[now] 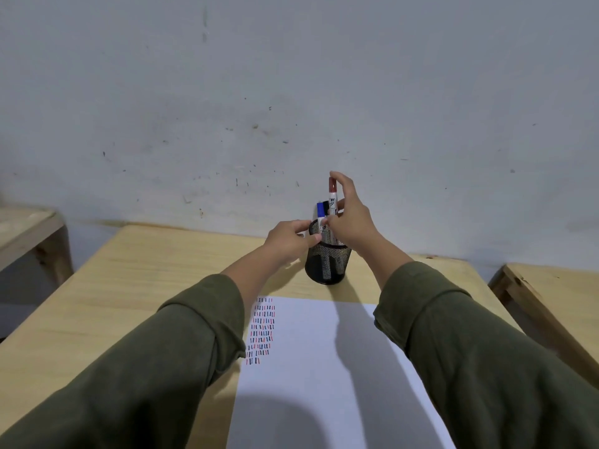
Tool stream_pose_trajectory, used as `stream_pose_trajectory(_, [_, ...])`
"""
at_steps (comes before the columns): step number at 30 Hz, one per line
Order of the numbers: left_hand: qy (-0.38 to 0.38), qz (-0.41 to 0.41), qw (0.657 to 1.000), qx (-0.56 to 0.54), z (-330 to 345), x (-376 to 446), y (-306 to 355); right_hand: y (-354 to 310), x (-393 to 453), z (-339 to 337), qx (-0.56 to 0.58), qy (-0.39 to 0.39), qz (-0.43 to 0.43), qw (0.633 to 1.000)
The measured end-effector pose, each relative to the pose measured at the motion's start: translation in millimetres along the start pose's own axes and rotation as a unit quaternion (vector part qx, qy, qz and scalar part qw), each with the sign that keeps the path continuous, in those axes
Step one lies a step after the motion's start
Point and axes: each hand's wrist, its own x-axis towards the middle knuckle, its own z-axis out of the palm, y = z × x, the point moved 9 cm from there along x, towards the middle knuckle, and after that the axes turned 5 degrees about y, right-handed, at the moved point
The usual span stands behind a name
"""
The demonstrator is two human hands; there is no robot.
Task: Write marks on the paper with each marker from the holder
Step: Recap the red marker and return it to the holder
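A black mesh holder (328, 262) stands on the wooden table beyond the white paper (317, 367). My left hand (288, 239) grips the holder's rim on its left side. My right hand (350, 215) pinches a red-capped marker (332, 196) upright, its lower end inside the holder. A blue-capped marker (321, 213) and a black-capped marker (325, 205) stand in the holder beside it. Rows of short red, blue and black strokes (262, 328) fill the paper's upper left part.
The light wooden table (146, 286) meets a scuffed grey wall (291, 108) at the back. Another wooden table edge (544, 306) sits to the right, and a wooden piece of furniture (29, 234) to the left. My green sleeves cover both sides of the paper.
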Motion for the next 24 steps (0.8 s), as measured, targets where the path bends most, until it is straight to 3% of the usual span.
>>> stream_pose_trajectory(8, [-0.004, -0.033, 0.996, -0.077, 6, 4, -9, 12, 2, 6, -0.034, 0.001, -0.011, 0.999])
stream_pose_trajectory(24, [-0.009, -0.029, 0.997, -0.076, 8, 8, -10, 32, 8, 12, -0.058, 0.019, 0.007, 0.998])
